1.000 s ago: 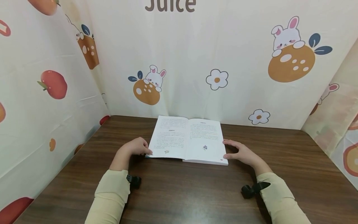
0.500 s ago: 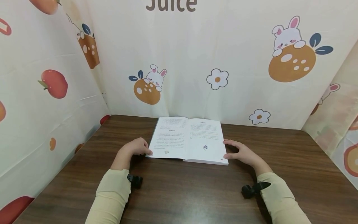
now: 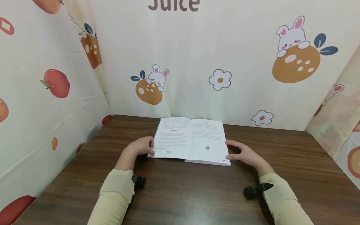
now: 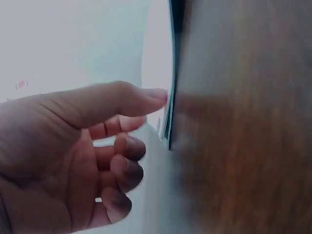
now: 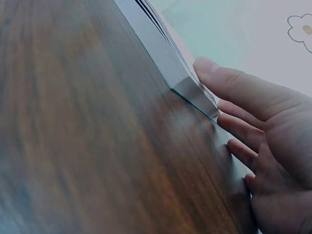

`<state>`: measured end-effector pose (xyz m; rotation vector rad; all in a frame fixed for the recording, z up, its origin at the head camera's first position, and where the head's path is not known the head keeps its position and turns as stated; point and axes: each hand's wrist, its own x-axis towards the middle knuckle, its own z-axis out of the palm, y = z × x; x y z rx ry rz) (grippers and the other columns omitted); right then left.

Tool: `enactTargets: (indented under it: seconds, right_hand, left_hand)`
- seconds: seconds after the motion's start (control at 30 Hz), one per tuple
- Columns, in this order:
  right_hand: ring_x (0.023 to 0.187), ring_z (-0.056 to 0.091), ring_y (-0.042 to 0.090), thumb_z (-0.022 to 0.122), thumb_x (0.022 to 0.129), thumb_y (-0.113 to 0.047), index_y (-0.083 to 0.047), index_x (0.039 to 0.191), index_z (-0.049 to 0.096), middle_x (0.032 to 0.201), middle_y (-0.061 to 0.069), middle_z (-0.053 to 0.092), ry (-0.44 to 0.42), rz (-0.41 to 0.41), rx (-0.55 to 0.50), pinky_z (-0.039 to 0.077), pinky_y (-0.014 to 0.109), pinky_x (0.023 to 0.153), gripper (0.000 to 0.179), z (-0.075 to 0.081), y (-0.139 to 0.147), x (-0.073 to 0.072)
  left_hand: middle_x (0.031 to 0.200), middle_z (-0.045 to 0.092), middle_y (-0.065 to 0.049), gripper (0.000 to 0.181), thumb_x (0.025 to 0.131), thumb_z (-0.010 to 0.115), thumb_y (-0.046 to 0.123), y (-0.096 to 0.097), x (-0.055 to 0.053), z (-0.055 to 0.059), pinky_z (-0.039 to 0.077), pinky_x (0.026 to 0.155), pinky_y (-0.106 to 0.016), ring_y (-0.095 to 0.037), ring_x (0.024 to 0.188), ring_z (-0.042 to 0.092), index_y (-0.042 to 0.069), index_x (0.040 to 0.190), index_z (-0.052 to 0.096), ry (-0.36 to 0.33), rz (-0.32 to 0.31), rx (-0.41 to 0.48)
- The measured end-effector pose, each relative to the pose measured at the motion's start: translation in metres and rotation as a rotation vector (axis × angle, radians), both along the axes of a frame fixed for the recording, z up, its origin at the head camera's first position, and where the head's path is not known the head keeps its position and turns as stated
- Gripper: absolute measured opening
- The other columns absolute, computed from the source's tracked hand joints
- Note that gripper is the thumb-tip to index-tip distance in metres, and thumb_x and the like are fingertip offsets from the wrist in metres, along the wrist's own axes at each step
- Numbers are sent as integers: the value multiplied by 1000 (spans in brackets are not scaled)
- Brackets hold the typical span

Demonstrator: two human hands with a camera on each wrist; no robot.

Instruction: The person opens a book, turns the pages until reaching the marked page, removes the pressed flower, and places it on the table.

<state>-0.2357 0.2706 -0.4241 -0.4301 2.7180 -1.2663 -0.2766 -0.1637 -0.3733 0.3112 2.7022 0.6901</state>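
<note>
An open book (image 3: 174,142) with printed pages lies near the back of the wooden table. My left hand (image 3: 140,146) is at its lower left corner. In the left wrist view the thumb (image 4: 141,99) lies across the page edge, the index fingertip sits just behind it, and the other fingers curl loosely. At the right edge is my right hand (image 3: 244,154). The right wrist view shows its thumb (image 5: 212,70) on the upper edge of the thick page block (image 5: 187,90), with fingertips against the side near the cover.
Brown wooden tabletop (image 3: 180,193) stretches in front of the book and to both sides. A pale printed curtain (image 3: 185,56) hangs right behind the table's back edge, and another curtain (image 3: 56,125) runs along the left.
My left hand has shifted slightly up and right at the book's corner, its index finger lifting and curling more. The left page's far edge has dropped slightly. My right hand keeps its place.
</note>
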Motion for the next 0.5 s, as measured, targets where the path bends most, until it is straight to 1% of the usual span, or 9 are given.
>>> enactTargets:
  seconds: [0.1,0.17,0.2,0.27,0.33,0.43,0.5]
  right_hand:
    - [134,19,41,76,75,-30,-8,135,45,146,19,29,-4,5,-14,13,64,100,72,0,1,1]
    - [135,16,40,77,75,-29,-10,136,45,148,17,26,-8,14,-22,11,65,100,72,1,2,1]
    - [135,15,40,77,75,-28,-10,136,44,149,15,25,-6,23,-20,10,65,100,72,2,2,2]
    - [135,13,42,77,74,-24,-6,136,44,149,17,24,-2,55,-18,9,67,98,73,11,-2,7]
    - [136,11,42,78,74,-23,-6,136,45,149,16,25,6,86,-10,4,67,99,72,11,-1,7]
    - [136,9,43,78,73,-22,-5,134,47,147,15,29,9,120,-1,-2,65,100,71,11,-1,7]
    - [137,7,40,78,72,-26,-9,133,50,147,11,31,10,125,10,-7,63,100,70,3,4,2]
  left_hand:
    - [75,52,-8,21,78,67,12,14,5,9,37,55,-31,-21,65,47,8,91,51,31,-8,-11]
    - [76,52,-7,20,79,64,13,26,9,17,37,54,-31,-20,64,48,10,94,52,56,-26,2]
    - [76,52,-7,19,80,63,14,33,10,21,37,53,-31,-20,64,48,10,96,52,66,-46,23]
    - [76,53,-6,20,82,62,14,48,13,27,38,54,-30,-19,64,48,10,99,53,91,-107,68]
    - [79,53,-5,19,84,61,15,66,14,31,40,57,-30,-18,67,49,10,101,54,112,-170,110]
    - [81,55,-3,19,86,60,15,94,15,35,42,60,-29,-17,70,51,10,104,57,144,-261,146]
    - [83,56,-2,20,87,60,16,112,15,35,42,61,-28,-16,72,51,10,105,58,161,-297,162]
